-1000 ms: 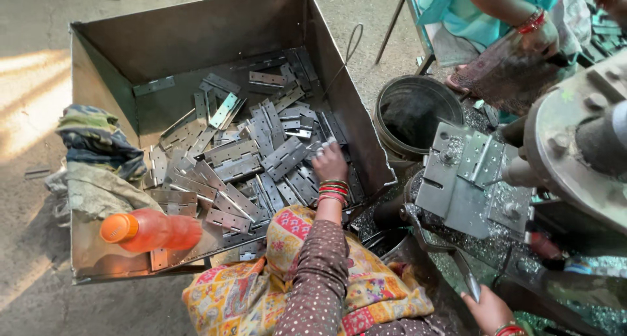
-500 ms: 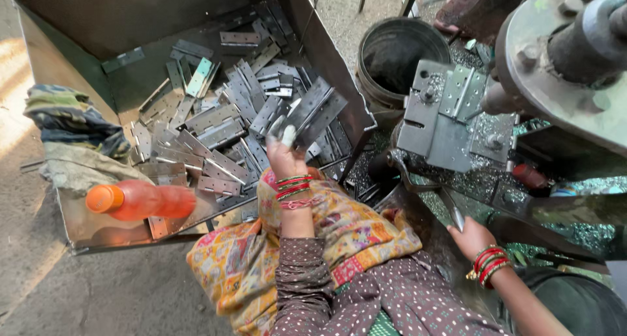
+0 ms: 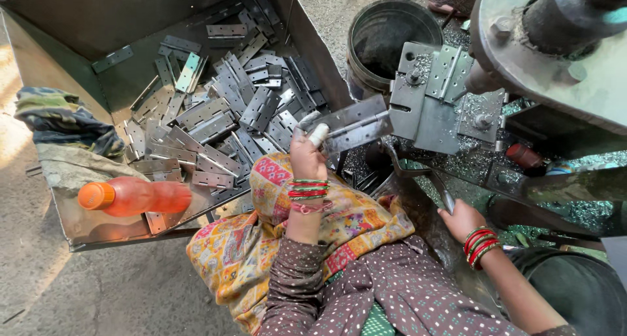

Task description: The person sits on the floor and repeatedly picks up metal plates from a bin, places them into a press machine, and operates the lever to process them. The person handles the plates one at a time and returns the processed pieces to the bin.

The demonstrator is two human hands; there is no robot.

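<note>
At the bottom of the frame lay the person's lap, covered by a patterned cloth (image 3: 287,244) in yellow, pink and orange, with dotted sleeves running up from the lower edge. The left hand (image 3: 307,156), bangles at its wrist, sat just left of centre; its fingers (image 3: 318,135) were closed on the near end of a hinge (image 3: 353,127), an opened grey metal plate held out flat toward the right, its far end close to the press fixture (image 3: 431,107). The right hand (image 3: 460,220), at lower right, was wrapped around the lower end of a thin metal lever (image 3: 418,173) that curved up and left toward the fixture; how tightly the fingers were closed could not be told. An orange bottle (image 3: 134,197) lay on its side at the lower left, on the front edge of the bin (image 3: 78,225). A folded rag (image 3: 62,117) hung over the bin's left wall. The large sheet-metal bin filled the upper left of the frame and held a heap of grey hinges (image 3: 222,114). A dark bucket (image 3: 392,39) stood at top centre, just right of the bin. Metal shavings (image 3: 470,163) were strewn beneath the fixture, and the round machine body (image 3: 555,62) occupied the upper right.
</note>
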